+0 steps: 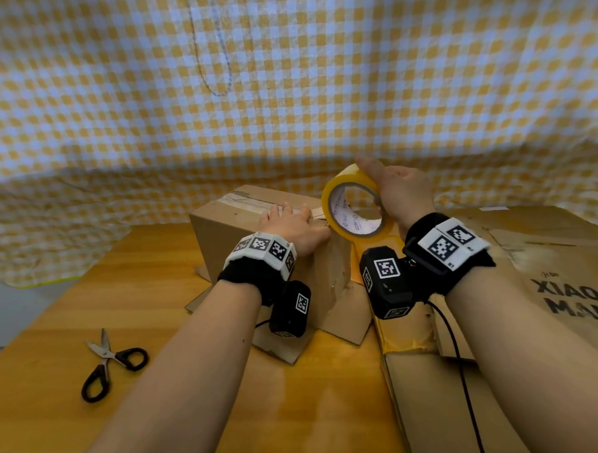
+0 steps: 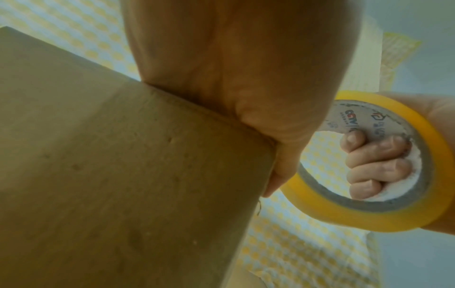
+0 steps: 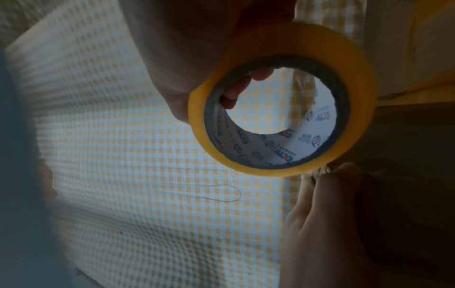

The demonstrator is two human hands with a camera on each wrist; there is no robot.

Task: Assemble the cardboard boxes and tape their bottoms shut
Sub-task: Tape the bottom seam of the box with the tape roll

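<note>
A brown cardboard box (image 1: 250,249) (image 2: 123,175) stands on the wooden table (image 1: 88,287) with its lower flaps splayed out. A strip of clear tape (image 1: 241,203) runs along its top seam. My left hand (image 1: 287,223) (image 2: 246,78) lies flat on the box top at the right edge, thumb by the corner. My right hand (image 1: 402,194) (image 3: 184,48) grips a yellow tape roll (image 1: 348,174) (image 2: 357,220) (image 3: 362,87), fingers (image 2: 376,161) through its core and thumb on top. The roll hangs just right of the box's top edge, beside the left thumb.
Black-handled scissors (image 1: 111,361) lie shut on the table at the front left. Flattened printed cardboard (image 1: 550,284) covers the right side, with a yellow-taped piece (image 1: 401,335) under my right wrist. A yellow checked cloth (image 1: 284,90) hangs behind the table.
</note>
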